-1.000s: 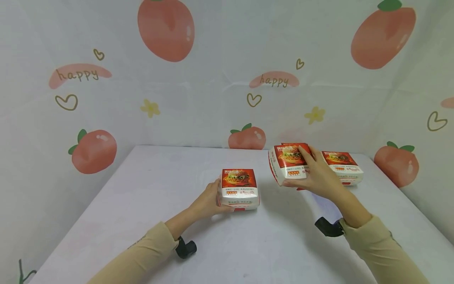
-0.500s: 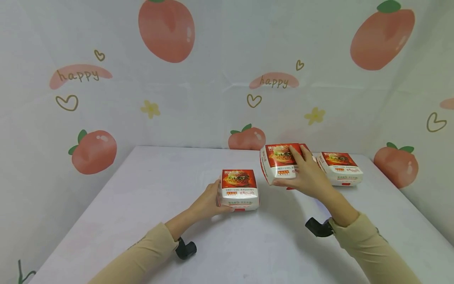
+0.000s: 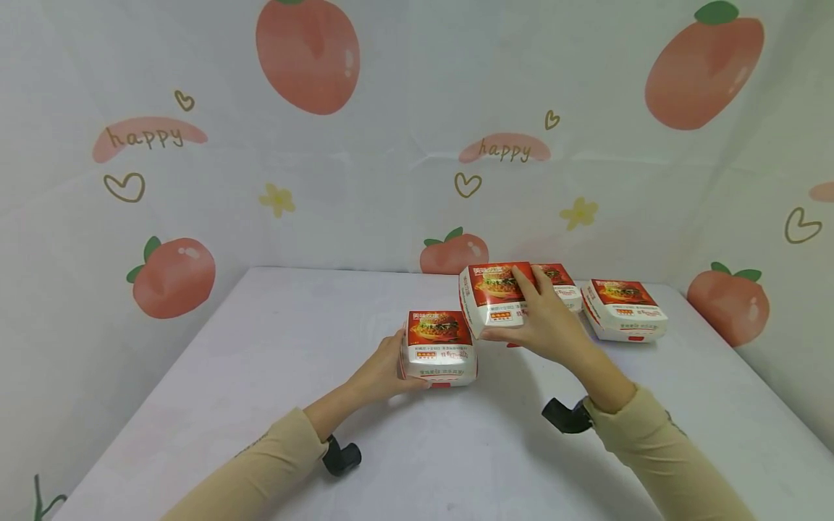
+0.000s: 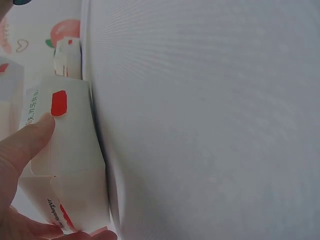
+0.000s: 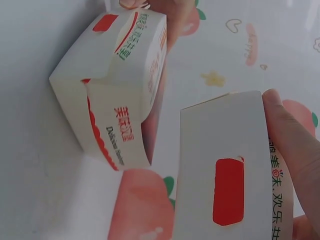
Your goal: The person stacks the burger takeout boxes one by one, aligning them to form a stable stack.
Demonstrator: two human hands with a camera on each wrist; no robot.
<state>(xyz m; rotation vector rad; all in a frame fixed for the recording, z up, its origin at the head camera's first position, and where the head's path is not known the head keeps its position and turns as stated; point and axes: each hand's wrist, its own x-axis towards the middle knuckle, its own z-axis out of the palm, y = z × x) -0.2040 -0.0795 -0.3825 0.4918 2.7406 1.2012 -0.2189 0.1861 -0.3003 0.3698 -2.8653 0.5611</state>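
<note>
My left hand (image 3: pixel 374 375) grips the left side of a red and white burger box (image 3: pixel 439 354) sitting on the table in the middle of the head view. In the left wrist view its thumb (image 4: pixel 30 142) lies on the box front, next to a red tab. A second burger box (image 3: pixel 491 300) is held by my right hand (image 3: pixel 554 325), raised and slightly tilted, just right of the first. From the right wrist view, a gap separates the held box (image 5: pixel 215 135) from the box (image 5: pixel 107 85) in my left hand. The underside of each box is hidden.
Two more burger boxes stand at the back right: one (image 3: pixel 570 295) partly behind my right hand, the other (image 3: pixel 625 312) farther right. A white cloth covers the table (image 3: pixel 313 318), and a fruit-patterned curtain (image 3: pixel 365 188) hangs behind it.
My right hand has carried its burger box leftward, closer to the other one. More of the box behind that hand now shows. The left hand and its box have stayed put.
</note>
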